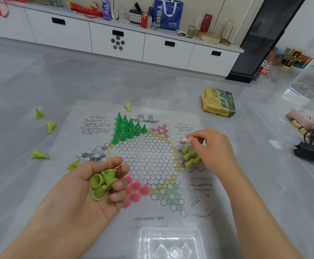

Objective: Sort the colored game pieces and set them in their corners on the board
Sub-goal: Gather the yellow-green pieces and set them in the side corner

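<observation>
Board (148, 157) is laid flat on the grey floor (31, 81), star grid in the middle.

Dark green pieces (127, 128) are stood upright, packed in the upper-left corner. Pink pieces (136, 189) are grouped in the lower-left corner, partly hidden behind the left hand. A few lime pieces (190, 157) are stood in the right corner, just under the right hand.

Left hand (89, 189) is held palm up, fingers curled round a loose handful of lime pieces (103, 183). Right hand (213, 146) is held over the right corner, thumb and forefinger pinched on something small; what exactly cannot be told.

More lime pieces are scattered: one (127, 106) on the board's top edge, one (74, 164) at its left edge, three on the floor to the left (47, 126).

Yellow-green game box (219, 102) is set on the floor beyond the board's upper right.
</observation>
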The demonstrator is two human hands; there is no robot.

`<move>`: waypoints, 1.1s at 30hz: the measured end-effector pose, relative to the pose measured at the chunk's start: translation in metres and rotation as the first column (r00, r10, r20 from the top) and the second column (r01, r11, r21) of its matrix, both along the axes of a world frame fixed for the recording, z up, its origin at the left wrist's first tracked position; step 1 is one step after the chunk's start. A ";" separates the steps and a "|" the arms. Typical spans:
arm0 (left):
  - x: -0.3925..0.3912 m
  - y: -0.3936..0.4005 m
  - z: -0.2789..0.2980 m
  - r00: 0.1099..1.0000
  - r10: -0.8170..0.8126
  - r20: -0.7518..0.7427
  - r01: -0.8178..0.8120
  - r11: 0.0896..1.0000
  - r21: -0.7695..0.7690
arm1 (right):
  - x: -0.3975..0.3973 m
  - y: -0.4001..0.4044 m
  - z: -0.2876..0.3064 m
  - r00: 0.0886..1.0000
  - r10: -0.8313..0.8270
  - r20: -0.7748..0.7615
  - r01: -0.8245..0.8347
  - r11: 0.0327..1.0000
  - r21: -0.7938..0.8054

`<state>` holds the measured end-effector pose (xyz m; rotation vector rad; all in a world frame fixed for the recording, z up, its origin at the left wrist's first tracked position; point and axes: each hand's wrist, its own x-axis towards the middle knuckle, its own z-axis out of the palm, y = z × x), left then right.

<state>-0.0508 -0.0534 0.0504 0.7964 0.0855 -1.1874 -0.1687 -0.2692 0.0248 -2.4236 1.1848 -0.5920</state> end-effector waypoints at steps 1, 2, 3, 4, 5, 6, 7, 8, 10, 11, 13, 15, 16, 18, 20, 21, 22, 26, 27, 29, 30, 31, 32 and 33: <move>0.000 0.000 0.001 1.000 0.004 -0.015 -0.004 1.000 -0.006 | 0.001 0.002 0.004 0.999 0.001 0.033 -0.001 1.000 -0.010; 0.000 0.000 0.001 0.999 0.007 -0.036 -0.008 1.000 -0.013 | 0.002 0.006 0.008 0.998 0.009 0.070 -0.008 1.000 -0.021; 0.000 0.000 0.001 0.998 0.015 -0.065 -0.016 1.000 -0.020 | 0.004 0.011 0.013 0.994 0.026 0.107 -0.022 0.999 -0.032; 0.000 0.000 0.000 0.995 0.023 -0.097 -0.025 0.999 -0.020 | 0.006 0.017 0.019 0.989 0.054 0.141 -0.049 0.998 -0.039; 0.001 0.000 0.000 0.990 0.034 -0.134 -0.037 0.999 -0.017 | 0.009 0.025 0.025 0.981 0.096 0.170 -0.092 0.995 -0.035; 0.000 -0.001 0.001 0.986 0.038 -0.164 -0.041 0.999 -0.015 | 0.011 0.033 0.031 0.969 0.155 0.195 -0.154 0.988 -0.020; 0.000 -0.001 0.002 0.981 0.036 -0.190 -0.041 0.999 -0.021 | 0.014 0.043 0.037 0.950 0.225 0.217 -0.231 0.973 0.004; 0.000 -0.001 0.003 0.979 0.029 -0.204 -0.036 0.999 -0.031 | 0.016 0.053 0.042 0.925 0.300 0.234 -0.315 0.949 0.027; -0.001 -0.001 0.004 0.976 0.009 -0.217 -0.025 0.997 -0.071 | 0.021 0.073 0.047 0.866 0.438 0.241 -0.459 0.888 0.033; -0.002 -0.001 0.004 0.976 -0.007 -0.217 -0.016 0.995 -0.101 | 0.022 0.081 0.046 0.841 0.491 0.229 -0.507 0.862 0.016; -0.002 0.001 0.004 0.977 -0.031 -0.212 -0.001 0.989 -0.150 | 0.025 0.095 0.042 0.799 0.561 0.216 -0.573 0.820 -0.012; -0.002 0.003 0.005 0.977 -0.051 -0.207 0.015 0.985 -0.173 | 0.024 0.104 0.038 0.748 0.607 0.268 -0.630 0.777 0.000; -0.001 0.004 0.006 0.977 -0.051 -0.208 0.014 0.984 -0.178 | 0.024 0.107 0.037 0.724 0.620 0.303 -0.654 0.756 0.016; 0.002 0.005 0.007 0.975 -0.032 -0.219 -0.007 0.985 -0.175 | 0.023 0.110 0.035 0.698 0.635 0.331 -0.680 0.733 0.029; 0.004 0.006 0.005 0.977 -0.017 -0.211 -0.020 0.984 -0.176 | 0.026 0.112 0.034 0.703 0.653 0.283 -0.679 0.734 -0.006; 0.005 0.007 0.004 0.980 -0.014 -0.199 -0.020 0.985 -0.170 | 0.029 0.113 0.034 0.709 0.660 0.250 -0.676 0.737 -0.027; 0.006 0.007 0.003 0.983 -0.008 -0.183 -0.023 0.986 -0.166 | 0.030 0.115 0.033 0.713 0.665 0.222 -0.673 0.738 -0.046; 0.009 0.009 0.001 0.990 0.016 -0.143 -0.036 0.990 -0.136 | 0.033 0.117 0.032 0.723 0.673 0.156 -0.675 0.737 -0.047; 0.008 0.009 0.001 0.990 0.022 -0.140 -0.040 0.991 -0.128 | 0.033 0.117 0.033 0.722 0.674 0.157 -0.678 0.734 -0.034; 0.007 0.008 0.001 0.989 0.038 -0.142 -0.056 0.991 -0.122 | 0.030 0.115 0.035 0.715 0.674 0.185 -0.686 0.727 0.001; 0.007 0.008 0.001 0.988 0.049 -0.146 -0.065 0.992 -0.112 | 0.029 0.114 0.035 0.715 0.670 0.199 -0.687 0.727 0.018; 0.007 0.008 0.002 0.987 0.058 -0.151 -0.074 0.992 -0.099 | 0.028 0.113 0.035 0.719 0.665 0.202 -0.682 0.731 0.025; 0.006 0.008 0.003 0.986 0.063 -0.155 -0.077 0.993 -0.088 | 0.027 0.112 0.034 0.727 0.659 0.193 -0.675 0.738 0.021; 0.006 0.007 0.004 0.986 0.063 -0.153 -0.076 0.994 -0.077 | 0.027 0.112 0.034 0.734 0.655 0.181 -0.668 0.744 0.012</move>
